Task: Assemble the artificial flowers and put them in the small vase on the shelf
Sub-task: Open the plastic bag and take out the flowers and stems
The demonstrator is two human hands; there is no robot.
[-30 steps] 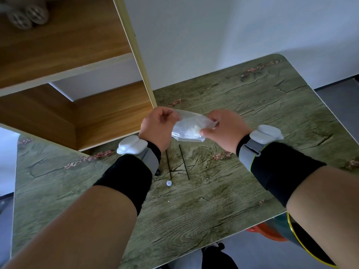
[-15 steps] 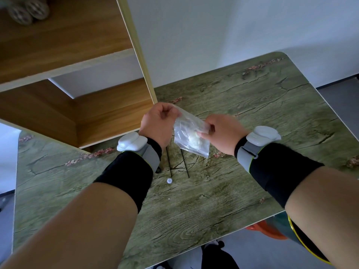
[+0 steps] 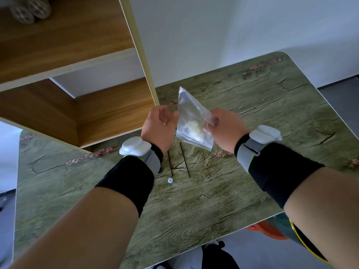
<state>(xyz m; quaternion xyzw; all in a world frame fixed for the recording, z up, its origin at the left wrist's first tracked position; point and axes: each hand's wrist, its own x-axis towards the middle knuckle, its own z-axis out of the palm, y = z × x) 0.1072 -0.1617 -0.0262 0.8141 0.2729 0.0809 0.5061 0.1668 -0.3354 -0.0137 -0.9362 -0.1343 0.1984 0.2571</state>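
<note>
I hold a small clear plastic bag upright above the table, with white flower pieces bunched in its lower part. My right hand pinches the bag's right edge. My left hand has its fingertips on the bag's left edge. The bag's top corner sticks up free. Two thin black stems lie side by side on the table just below my hands. A small white round piece rests near their lower ends. No vase is clearly visible.
The green wood-print table runs under both arms, its front edge close to me. A wooden shelf unit stands at the left, with pale round objects on its upper board. An orange thing shows below the table's front edge.
The bag has turned from lying flat between my hands to standing upright with one corner pointing up. My hands have moved a little apart.
</note>
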